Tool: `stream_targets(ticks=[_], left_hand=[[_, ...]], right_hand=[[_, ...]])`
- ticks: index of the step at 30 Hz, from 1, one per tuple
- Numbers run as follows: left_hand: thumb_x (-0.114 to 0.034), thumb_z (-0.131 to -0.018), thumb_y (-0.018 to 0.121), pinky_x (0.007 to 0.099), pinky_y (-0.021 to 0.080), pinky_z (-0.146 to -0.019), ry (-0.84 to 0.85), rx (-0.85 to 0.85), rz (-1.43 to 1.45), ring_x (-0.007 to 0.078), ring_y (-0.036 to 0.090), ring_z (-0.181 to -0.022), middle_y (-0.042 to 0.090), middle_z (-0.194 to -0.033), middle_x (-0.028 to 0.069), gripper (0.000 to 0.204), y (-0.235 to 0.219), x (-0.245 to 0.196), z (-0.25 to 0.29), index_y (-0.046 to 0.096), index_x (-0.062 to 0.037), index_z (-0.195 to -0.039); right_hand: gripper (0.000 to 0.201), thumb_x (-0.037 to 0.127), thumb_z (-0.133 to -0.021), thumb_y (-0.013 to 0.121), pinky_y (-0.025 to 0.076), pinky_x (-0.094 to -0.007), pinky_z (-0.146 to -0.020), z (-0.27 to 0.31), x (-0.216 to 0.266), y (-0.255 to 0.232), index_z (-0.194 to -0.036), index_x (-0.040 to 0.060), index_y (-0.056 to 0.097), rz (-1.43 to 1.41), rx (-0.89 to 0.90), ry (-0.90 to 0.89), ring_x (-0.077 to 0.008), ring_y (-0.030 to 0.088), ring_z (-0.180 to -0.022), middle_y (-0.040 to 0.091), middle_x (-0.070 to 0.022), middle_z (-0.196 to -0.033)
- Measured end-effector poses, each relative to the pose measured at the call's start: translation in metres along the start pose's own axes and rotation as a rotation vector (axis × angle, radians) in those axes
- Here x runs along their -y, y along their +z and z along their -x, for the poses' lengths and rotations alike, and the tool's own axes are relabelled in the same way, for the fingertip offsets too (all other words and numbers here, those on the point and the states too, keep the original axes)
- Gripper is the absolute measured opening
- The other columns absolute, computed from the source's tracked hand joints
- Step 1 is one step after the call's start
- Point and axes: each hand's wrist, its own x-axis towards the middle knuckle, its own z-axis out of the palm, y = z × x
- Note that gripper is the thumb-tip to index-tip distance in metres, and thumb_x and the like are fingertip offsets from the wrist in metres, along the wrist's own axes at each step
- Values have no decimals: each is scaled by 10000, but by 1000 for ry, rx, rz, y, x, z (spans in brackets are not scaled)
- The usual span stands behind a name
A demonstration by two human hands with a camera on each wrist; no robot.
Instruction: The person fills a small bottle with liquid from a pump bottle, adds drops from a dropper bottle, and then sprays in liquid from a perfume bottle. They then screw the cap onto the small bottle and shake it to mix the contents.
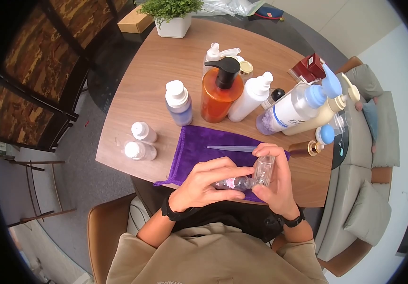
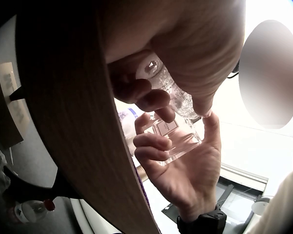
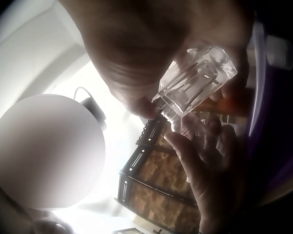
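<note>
Over the near edge of the purple cloth (image 1: 204,137), both hands bring two small bottles together at their necks. My left hand (image 1: 204,182) grips a clear rounded bottle (image 1: 230,183) with a pink flower print, lying nearly sideways. In my right hand (image 1: 282,182) is a square clear-glass perfume bottle (image 1: 264,166), tilted with its neck toward me. The right wrist view shows the perfume bottle (image 3: 200,80) slanting down to the other bottle's mouth, which the left fingers partly hide. A label shows on the perfume bottle (image 2: 167,127) in the left wrist view. Behind the hands, a translucent plastic pipette (image 1: 230,148) lies on the cloth.
Two small white-capped bottles (image 1: 140,150) stand left of the cloth. Beyond it are a blue-tinted bottle (image 1: 180,111), an amber pump bottle (image 1: 216,102), a white bottle (image 1: 249,99) and a blue-topped pump bottle (image 1: 284,113). A brown dropper bottle (image 1: 303,149) lies at right.
</note>
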Motion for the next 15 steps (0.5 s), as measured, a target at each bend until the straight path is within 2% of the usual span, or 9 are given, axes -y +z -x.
stream_targets(ticks=[5,8,15], left_hand=[[-215,-796,947,364,548,-754,-5,9,-11,242,683,-852,713,-981,115,590,0,-1,0,778,-3,-1320],[-216,-795,947,364,548,-752,-2,11,-14,242,681,-849,712,-978,115,589,0,-2,-1,778,-2,-1318],[-229,-798,946,364,547,-749,6,7,-4,242,680,-847,711,-970,115,591,0,-2,-1,778,-4,-1318]], right_hand=[[634,186,-805,843,434,-357,-1039,0,-2,-6,-1331,36,523,184,32,-119,-218,528,-1182,499,-128,-1303],[633,186,-801,846,435,-359,-1042,1,0,-3,-1327,36,527,113,14,-49,-221,529,-1187,503,-130,-1299],[624,195,-800,850,438,-365,-1045,0,-3,-5,-1315,38,534,101,5,-61,-230,534,-1190,512,-135,-1295]])
